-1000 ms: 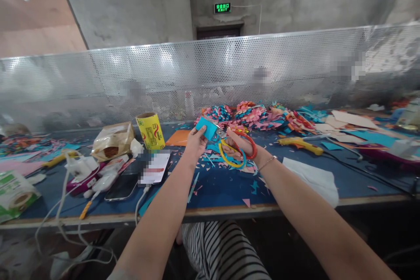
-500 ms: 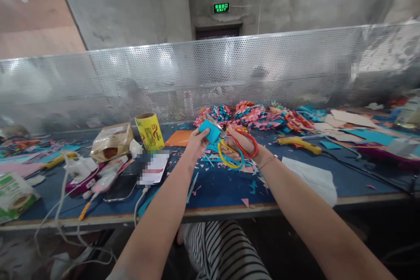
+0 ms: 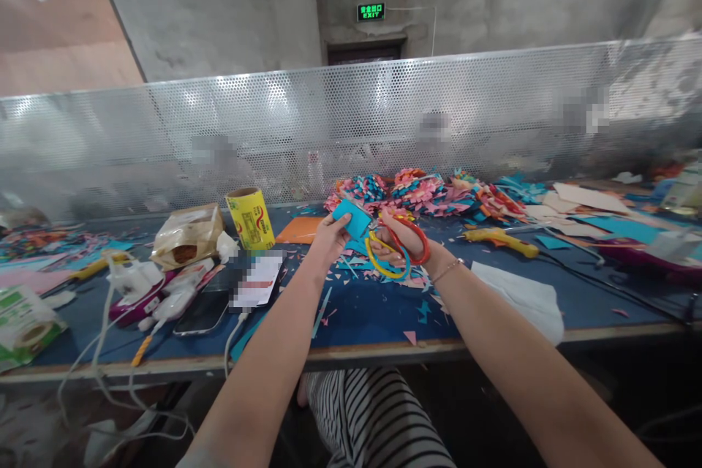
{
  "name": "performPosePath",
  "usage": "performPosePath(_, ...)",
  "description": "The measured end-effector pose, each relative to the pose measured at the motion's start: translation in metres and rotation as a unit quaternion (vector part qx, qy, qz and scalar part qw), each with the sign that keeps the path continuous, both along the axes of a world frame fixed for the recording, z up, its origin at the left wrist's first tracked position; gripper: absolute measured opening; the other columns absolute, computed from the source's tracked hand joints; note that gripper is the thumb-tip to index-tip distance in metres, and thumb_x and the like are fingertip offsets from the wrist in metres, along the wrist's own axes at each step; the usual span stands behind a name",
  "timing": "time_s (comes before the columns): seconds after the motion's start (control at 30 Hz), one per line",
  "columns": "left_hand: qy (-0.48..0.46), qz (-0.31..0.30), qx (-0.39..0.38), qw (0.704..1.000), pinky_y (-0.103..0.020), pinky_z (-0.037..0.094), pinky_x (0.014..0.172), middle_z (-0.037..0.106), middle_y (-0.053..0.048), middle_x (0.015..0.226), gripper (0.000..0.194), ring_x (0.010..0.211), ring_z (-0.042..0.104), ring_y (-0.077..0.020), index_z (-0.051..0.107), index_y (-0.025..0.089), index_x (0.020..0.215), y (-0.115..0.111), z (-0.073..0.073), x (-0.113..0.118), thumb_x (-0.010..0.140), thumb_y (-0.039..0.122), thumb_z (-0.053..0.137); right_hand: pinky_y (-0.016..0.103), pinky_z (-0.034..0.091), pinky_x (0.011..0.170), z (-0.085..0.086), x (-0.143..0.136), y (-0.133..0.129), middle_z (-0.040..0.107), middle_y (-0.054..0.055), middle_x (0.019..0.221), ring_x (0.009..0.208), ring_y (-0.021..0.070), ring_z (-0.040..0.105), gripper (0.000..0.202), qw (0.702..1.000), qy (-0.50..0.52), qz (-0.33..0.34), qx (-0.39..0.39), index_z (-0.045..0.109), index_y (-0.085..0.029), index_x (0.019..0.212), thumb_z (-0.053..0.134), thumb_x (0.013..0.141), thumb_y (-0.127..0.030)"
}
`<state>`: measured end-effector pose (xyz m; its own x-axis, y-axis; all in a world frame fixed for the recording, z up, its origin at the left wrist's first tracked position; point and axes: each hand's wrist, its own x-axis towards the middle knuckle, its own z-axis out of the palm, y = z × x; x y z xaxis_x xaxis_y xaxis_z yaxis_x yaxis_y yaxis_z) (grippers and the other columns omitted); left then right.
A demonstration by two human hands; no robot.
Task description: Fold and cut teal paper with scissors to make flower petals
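My left hand pinches a small blue square of paper or felt, held up above the table. In my right hand are scissors with red and yellow-and-blue handles, the fingers through the loops. Their blades are at the right edge of the blue square and mostly hidden by it. Blue, pink and white scraps lie scattered beneath both hands. Behind them is a heap of pink, blue and orange cut pieces.
An orange sheet, a yellow cylinder, a paper bag and phones with white cables lie left. At right are a yellow glue gun, a white cloth and coloured sheets. A perforated metal screen stands behind.
The scissors' blades, seen above and behind the blue square before, are now mostly out of sight. The handles spread slightly wider. My left hand stays about where it was.
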<state>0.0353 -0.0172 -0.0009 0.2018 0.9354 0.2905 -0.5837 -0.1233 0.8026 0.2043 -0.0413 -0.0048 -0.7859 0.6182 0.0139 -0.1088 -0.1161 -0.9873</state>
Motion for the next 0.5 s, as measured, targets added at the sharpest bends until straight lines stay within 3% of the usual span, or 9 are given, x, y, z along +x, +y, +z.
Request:
performPosePath(0.17, 0.045, -0.018, -0.001, 0.999, -0.023, 0.05, 0.058, 0.065, -0.001, 0.06, 0.026, 0.051, 0.058, -0.0098, 0.062, 0.012, 0.067, -0.003, 0.0, 0.002, 0.05, 0.021, 0.079, 0.019, 0.026, 0.027, 0.008, 0.003, -0.009, 0.041, -0.001, 0.051, 0.035, 0.0063, 0.032, 0.066, 1.0, -0.006, 0.006, -0.029, 0.041, -0.019, 0.068, 0.011, 0.073, -0.077)
performPosePath(0.5, 0.047, -0.003, -0.016, 0.999, -0.028, 0.051, 0.062, 0.066, -0.003, 0.063, 0.026, 0.055, 0.061, -0.0128, 0.062, 0.012, 0.07, -0.001, -0.002, 0.003, 0.052, 0.02, 0.079, 0.017, 0.018, 0.023, 0.006, -0.002, 0.0, 0.034, -0.005, 0.044, 0.028, 0.004, 0.024, 0.065, 0.998, -0.032, -0.051, -0.023, 0.037, -0.019, 0.06, 0.008, 0.075, -0.075)
